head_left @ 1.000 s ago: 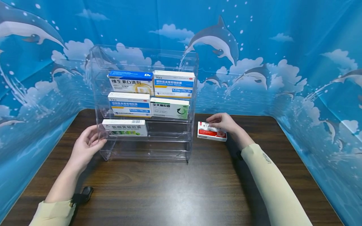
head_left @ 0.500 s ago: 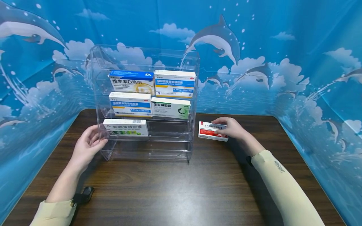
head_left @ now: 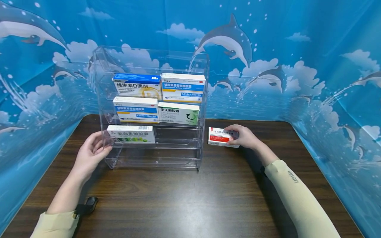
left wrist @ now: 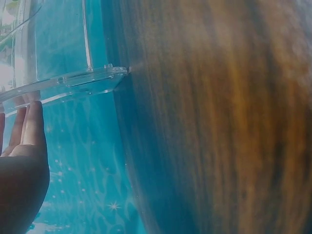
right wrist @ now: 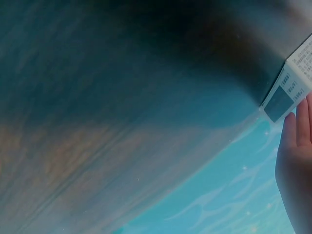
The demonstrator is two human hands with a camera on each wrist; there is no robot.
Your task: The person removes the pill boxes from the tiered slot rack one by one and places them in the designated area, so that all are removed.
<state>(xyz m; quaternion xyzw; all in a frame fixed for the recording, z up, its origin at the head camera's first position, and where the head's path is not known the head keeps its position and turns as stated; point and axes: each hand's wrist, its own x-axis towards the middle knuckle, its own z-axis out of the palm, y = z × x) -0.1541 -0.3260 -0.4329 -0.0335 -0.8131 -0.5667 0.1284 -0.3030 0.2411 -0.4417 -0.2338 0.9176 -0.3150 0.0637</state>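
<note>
In the head view my right hand (head_left: 244, 136) pinches the right end of a white and red medicine box (head_left: 216, 138), thumb on its printed front. That box rests on the table just right of a clear plastic display rack (head_left: 178, 162). In the right wrist view the medicine box (right wrist: 287, 95) shows its end face beside the fingers. My left hand (head_left: 90, 153) holds the rack's left side, the thumb at its front edge. The left wrist view has the left hand's fingers (left wrist: 34, 124) against the clear side panel; the thumb is out of sight there.
On the rack's tiers stand several medicine boxes: a blue-topped one (head_left: 137, 86), two blue-and-white ones, a green-and-white one (head_left: 178, 114) and a low left one (head_left: 131, 135). The dark wooden table (head_left: 166, 201) meets a blue dolphin curtain (head_left: 268, 39) at back and sides.
My right hand has shifted right along the red and white box, and its thumb has come onto the box's front. The left hand stays on the rack.
</note>
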